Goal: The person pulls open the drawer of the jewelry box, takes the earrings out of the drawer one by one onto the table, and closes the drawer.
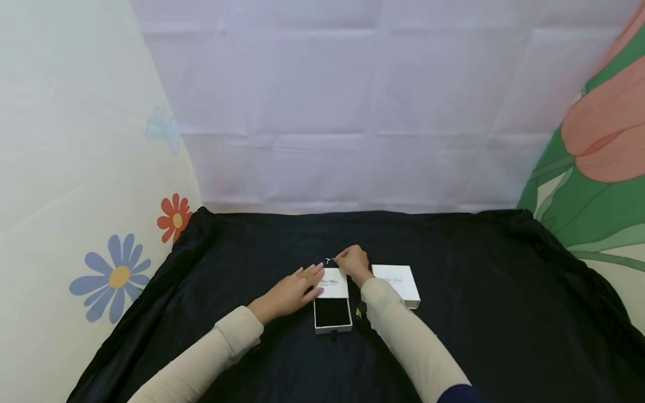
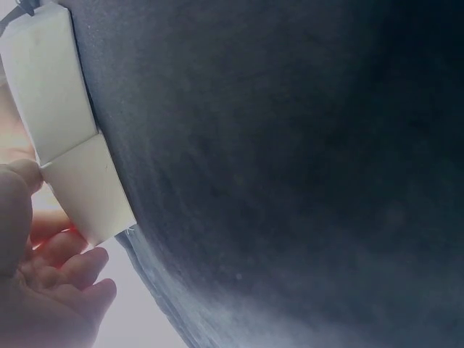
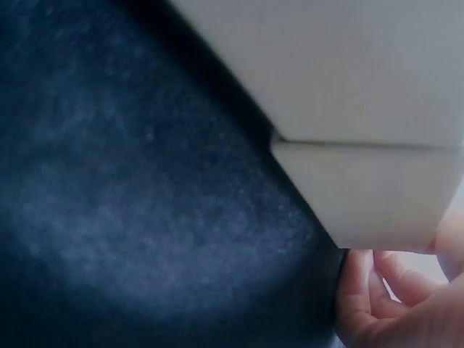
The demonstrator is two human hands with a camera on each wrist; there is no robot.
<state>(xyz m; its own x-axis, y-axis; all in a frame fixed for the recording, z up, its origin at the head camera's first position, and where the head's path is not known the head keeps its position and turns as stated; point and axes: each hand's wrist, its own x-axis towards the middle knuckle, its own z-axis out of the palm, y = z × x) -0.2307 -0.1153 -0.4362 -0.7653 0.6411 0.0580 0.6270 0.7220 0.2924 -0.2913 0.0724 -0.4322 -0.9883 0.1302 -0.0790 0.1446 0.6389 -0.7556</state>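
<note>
A white drawer-style gift box (image 1: 333, 284) with dark script lies on the black cloth. Its inner tray (image 1: 333, 330) is pulled out toward me and shows a black lining. My left hand (image 1: 294, 291) rests on the box's left side, fingers extended over the top. Just beyond the far edge lies a tiny silvery piece (image 1: 328, 260), too small to make out fully. My right hand (image 1: 354, 262) bends over the far right corner and pinches at that piece with its fingertips. In the right wrist view, its curled fingers (image 3: 355, 290) show past the white box.
Right of the open box sits a second white box (image 1: 395, 282), partly behind my right forearm. A small dark item with a yellow-green mark (image 1: 359, 312) lies between them. Black cloth (image 1: 468, 268) covers the table up to the pale backdrop (image 1: 322, 140).
</note>
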